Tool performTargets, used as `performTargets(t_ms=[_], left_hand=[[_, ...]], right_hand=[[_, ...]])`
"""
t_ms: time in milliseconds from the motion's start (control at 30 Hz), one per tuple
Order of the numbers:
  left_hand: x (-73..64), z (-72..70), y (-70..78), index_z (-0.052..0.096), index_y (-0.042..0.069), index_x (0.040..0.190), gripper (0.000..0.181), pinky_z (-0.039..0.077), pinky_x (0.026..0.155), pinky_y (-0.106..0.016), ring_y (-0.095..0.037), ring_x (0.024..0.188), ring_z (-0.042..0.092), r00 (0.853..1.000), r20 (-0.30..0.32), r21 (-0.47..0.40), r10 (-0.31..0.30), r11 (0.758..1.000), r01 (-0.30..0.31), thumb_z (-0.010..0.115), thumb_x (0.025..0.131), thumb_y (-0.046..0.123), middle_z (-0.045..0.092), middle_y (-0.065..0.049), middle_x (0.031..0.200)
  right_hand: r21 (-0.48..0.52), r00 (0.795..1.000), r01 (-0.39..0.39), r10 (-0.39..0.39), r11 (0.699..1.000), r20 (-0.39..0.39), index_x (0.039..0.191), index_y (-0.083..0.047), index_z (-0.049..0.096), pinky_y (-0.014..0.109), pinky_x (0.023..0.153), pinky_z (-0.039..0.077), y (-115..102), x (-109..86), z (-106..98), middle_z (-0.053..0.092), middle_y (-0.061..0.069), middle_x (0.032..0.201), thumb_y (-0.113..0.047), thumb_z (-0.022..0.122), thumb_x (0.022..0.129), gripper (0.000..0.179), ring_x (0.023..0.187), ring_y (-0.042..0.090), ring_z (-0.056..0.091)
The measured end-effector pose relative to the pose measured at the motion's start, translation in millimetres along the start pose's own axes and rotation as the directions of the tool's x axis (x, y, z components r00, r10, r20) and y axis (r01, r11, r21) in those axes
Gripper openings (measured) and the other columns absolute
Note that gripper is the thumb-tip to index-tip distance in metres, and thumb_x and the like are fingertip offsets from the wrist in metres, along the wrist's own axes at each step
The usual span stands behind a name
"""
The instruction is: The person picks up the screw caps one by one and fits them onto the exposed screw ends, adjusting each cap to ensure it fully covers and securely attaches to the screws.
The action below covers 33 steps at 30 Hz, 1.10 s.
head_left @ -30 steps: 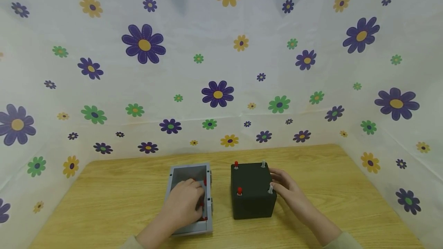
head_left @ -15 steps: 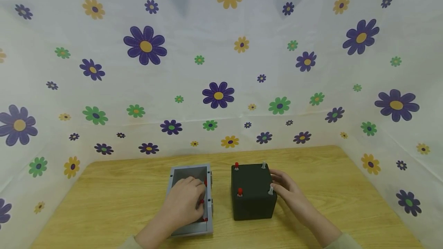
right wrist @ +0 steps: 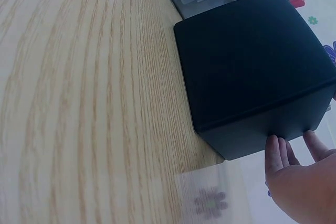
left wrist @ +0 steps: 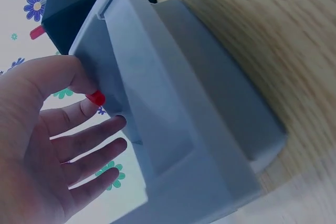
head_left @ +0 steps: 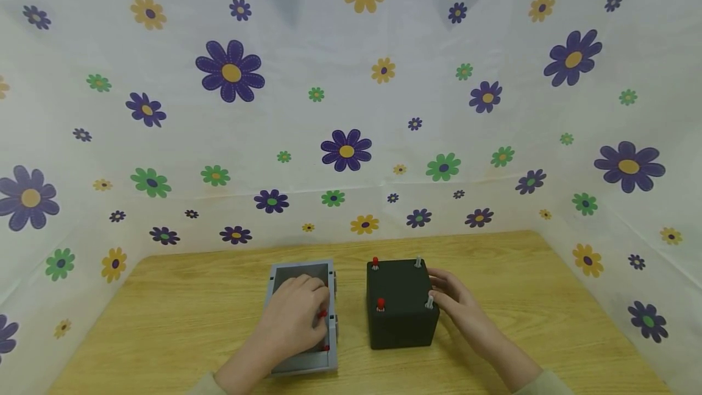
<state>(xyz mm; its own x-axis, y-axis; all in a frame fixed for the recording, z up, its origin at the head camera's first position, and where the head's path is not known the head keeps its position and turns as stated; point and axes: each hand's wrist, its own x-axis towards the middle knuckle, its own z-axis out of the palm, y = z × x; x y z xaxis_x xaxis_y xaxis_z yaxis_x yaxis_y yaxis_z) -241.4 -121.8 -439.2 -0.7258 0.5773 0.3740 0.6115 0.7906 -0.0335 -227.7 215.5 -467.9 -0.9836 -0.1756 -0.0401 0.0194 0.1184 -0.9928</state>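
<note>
In the head view my left hand (head_left: 296, 313) is over the grey bin (head_left: 301, 364). Its thumb and index finger pinch a small red peg (left wrist: 96, 98), clear in the left wrist view, while the other fingers are spread. More red pieces (head_left: 326, 348) lie in the bin, partly hidden by the hand. My right hand (head_left: 463, 306) touches the right side of a black box (head_left: 399, 288) with its fingertips, the thumb near the top edge. Red pegs (head_left: 381, 305) stand at the box top's two left corners, and clear pegs (head_left: 430, 302) at the two right corners.
Bin and box stand apart on a wood-grain table (head_left: 192, 309), the bin to the left. A white flower-print sheet (head_left: 296, 114) surrounds the table at the back and sides.
My left hand has lifted slightly within the bin, and a red peg now shows between thumb and index finger. The right hand and black box have stayed put.
</note>
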Motion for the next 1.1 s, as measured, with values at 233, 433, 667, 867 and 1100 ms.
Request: performTargets(t_ms=[233,433,667,867,1100], left_hand=[[2.5,-1.9,1.6,0.057,0.023,0.073,0.028,0.057,0.081,-0.036,-0.014,0.087,0.063,1.000,0.009,0.002,-0.009,1.000,0.009,0.085,0.075,0.019,0.068,0.007,0.089],[4.8,-3.5,0.8,0.058,0.022,0.073,0.028,0.058,0.084,-0.037,-0.015,0.089,0.064,1.000,0.004,0.003,-0.016,1.000,0.016,0.085,0.075,0.020,0.069,0.006,0.090],[8.8,-9.5,2.7,0.059,0.022,0.074,0.027,0.058,0.084,-0.036,-0.014,0.088,0.064,1.000,-0.022,0.000,-0.003,1.000,0.003,0.086,0.076,0.019,0.069,0.007,0.089],[12.3,-13.1,5.4,0.062,0.022,0.077,0.024,0.058,0.085,-0.037,-0.014,0.089,0.064,0.999,-0.034,-0.007,0.010,1.000,-0.010,0.085,0.076,0.017,0.068,0.007,0.089],[17.2,-20.0,10.3,0.061,0.022,0.077,0.025,0.058,0.084,-0.037,-0.014,0.088,0.062,0.999,-0.035,-0.012,0.038,0.999,-0.039,0.085,0.078,0.017,0.064,0.008,0.086]], right_hand=[[-0.009,1.000,-0.007,0.007,1.000,0.000,0.161,-0.003,0.037,0.021,0.106,0.046,0.0,0.4,-0.5,0.044,0.026,0.161,-0.019,0.052,0.111,0.054,0.149,0.039,0.043],[-0.011,1.000,0.001,-0.001,1.000,0.015,0.161,-0.002,0.037,0.025,0.108,0.046,-0.4,-0.2,-0.9,0.044,0.026,0.162,-0.021,0.052,0.111,0.055,0.149,0.038,0.044],[0.027,0.998,0.001,-0.002,1.000,0.055,0.162,0.001,0.033,0.015,0.105,0.047,0.3,1.2,-3.5,0.040,0.028,0.163,-0.020,0.051,0.111,0.058,0.136,0.013,0.052],[0.035,0.997,-0.001,-0.001,0.999,0.076,0.162,0.002,0.030,0.014,0.104,0.047,1.3,1.9,-5.9,0.037,0.029,0.164,-0.022,0.050,0.111,0.060,0.133,0.009,0.051],[0.033,0.996,0.002,-0.005,0.999,0.090,0.163,0.002,0.030,0.014,0.104,0.047,1.6,3.0,-7.9,0.037,0.029,0.164,-0.022,0.050,0.111,0.060,0.142,0.022,0.048]])
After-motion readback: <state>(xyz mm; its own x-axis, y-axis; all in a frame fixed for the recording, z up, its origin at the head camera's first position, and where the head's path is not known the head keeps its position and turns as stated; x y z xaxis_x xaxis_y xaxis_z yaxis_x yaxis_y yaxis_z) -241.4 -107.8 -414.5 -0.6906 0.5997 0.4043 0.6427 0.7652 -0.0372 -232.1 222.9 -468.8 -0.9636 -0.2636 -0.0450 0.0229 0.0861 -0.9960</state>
